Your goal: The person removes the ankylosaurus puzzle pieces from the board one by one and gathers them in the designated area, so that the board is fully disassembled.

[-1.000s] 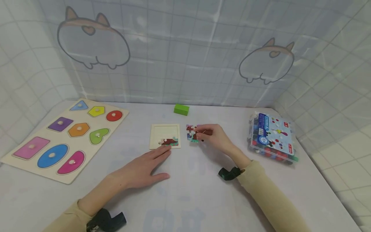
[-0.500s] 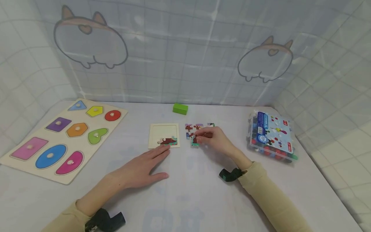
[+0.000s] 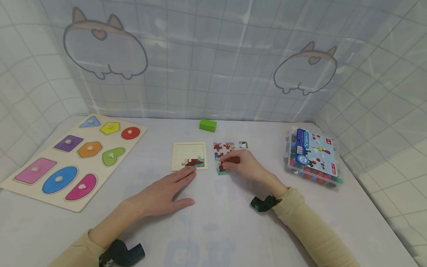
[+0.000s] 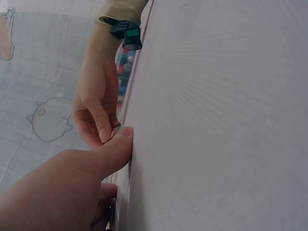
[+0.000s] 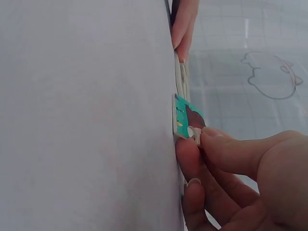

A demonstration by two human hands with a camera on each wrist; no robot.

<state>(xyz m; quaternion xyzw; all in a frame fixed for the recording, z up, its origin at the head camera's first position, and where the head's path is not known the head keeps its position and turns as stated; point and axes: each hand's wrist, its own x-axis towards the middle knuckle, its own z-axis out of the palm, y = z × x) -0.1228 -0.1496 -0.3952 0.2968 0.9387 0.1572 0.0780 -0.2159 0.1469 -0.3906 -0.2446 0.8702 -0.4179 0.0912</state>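
My right hand (image 3: pixel 246 165) pinches a teal and brown jigsaw puzzle piece (image 5: pixel 182 115) between thumb and fingers, low over the table. In the head view this piece (image 3: pixel 221 171) shows just right of a small cream puzzle tray (image 3: pixel 187 149). Joined brown and teal pieces (image 3: pixel 194 162) lie in the tray's lower right corner. Behind the right hand are several loose jigsaw pieces (image 3: pixel 218 146), partly hidden by its fingers. My left hand (image 3: pixel 166 193) lies with fingers extended, fingertips at the tray's near edge and thumb spread on the table.
A green block (image 3: pixel 208 125) sits behind the tray. To the left lies a large board (image 3: pixel 100 168) of knobbed coloured shapes. A clear box (image 3: pixel 311 157) of coloured balls and parts stands at the right. A tiled curtain (image 3: pixel 213 63) closes off the table's back.
My right hand has shifted slightly left and nearer, and the pinched jigsaw piece has come away from the other loose pieces toward the front. My left hand keeps its place at the tray.
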